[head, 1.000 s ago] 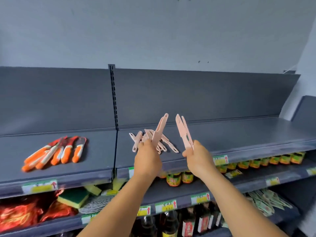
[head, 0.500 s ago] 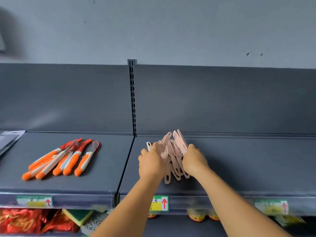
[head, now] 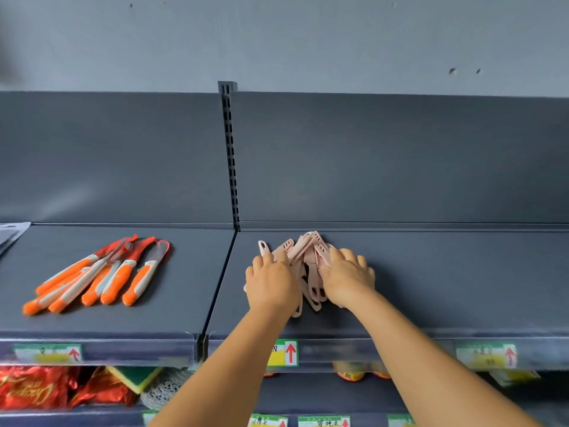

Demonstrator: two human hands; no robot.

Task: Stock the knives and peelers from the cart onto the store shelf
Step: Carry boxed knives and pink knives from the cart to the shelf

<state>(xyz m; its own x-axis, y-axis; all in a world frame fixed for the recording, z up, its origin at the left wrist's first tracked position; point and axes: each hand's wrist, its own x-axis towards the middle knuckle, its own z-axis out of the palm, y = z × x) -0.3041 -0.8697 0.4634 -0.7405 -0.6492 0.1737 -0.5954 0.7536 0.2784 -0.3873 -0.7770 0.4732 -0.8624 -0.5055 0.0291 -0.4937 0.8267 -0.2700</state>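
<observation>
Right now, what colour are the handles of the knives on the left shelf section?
Orange with white trim on the knives, clearest in the head view.

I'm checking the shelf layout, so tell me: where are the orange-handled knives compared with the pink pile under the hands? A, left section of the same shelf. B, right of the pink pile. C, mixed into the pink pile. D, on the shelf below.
A: the orange-handled knives lie left of the shelf divider, apart from the pink pile.

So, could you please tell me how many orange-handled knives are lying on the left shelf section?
5 orange-and-white-handled knives lie side by side on the left section of the grey metal shelf, handles toward the front edge, blades angled back right. They overlap, so another may be hidden.
</observation>
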